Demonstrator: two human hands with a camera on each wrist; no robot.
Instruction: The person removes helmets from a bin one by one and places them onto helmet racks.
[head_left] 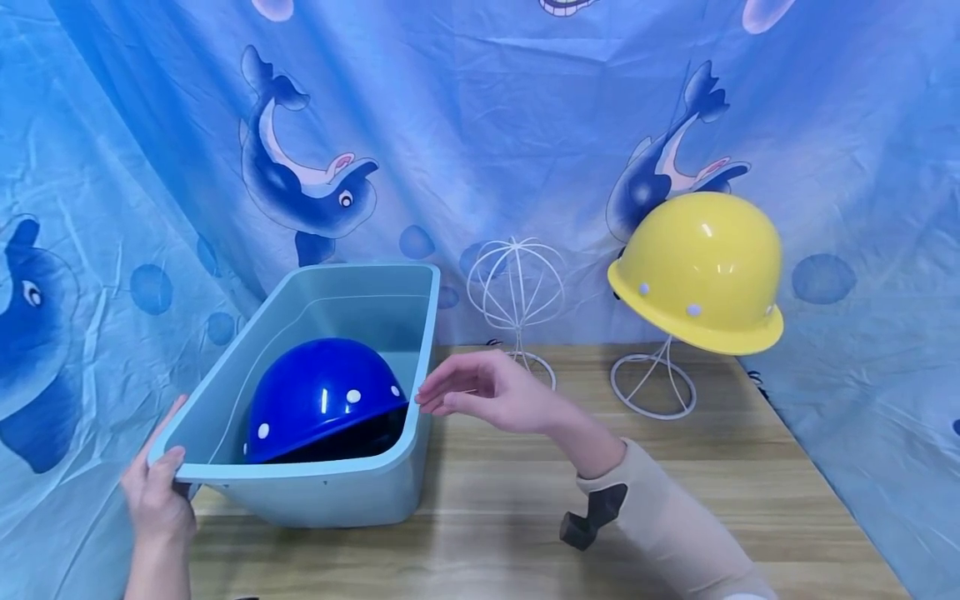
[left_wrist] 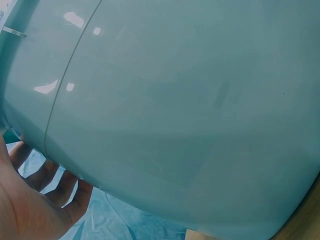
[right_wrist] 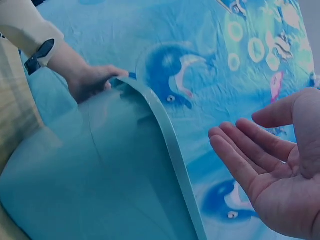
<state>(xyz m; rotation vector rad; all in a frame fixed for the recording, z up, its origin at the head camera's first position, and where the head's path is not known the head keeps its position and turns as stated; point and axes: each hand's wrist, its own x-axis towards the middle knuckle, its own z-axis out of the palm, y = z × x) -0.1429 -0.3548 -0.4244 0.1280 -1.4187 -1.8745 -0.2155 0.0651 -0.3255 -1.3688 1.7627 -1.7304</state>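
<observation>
A light blue plastic bin (head_left: 300, 472) stands on the table at the left. Inside it lies a glossy blue hard hat (head_left: 318, 383) with white rivets, its opening tilted toward the near right. My left hand (head_left: 157, 492) grips the bin's near left corner, thumb on the rim; in the left wrist view the fingers of that hand (left_wrist: 37, 205) bend against the bin's edge. By the right rim hovers my right hand (head_left: 498, 392), holding nothing. The right wrist view shows this hand (right_wrist: 275, 170) with fingers loosely extended, apart from the bin wall (right_wrist: 95, 170).
A bare white wire stand (head_left: 517, 287) is behind my right hand. Farther right, a yellow hard hat (head_left: 701, 271) sits tilted on a second white stand (head_left: 652, 400). The wooden table (head_left: 510, 517) ends against a blue dolphin-print curtain (head_left: 480, 125).
</observation>
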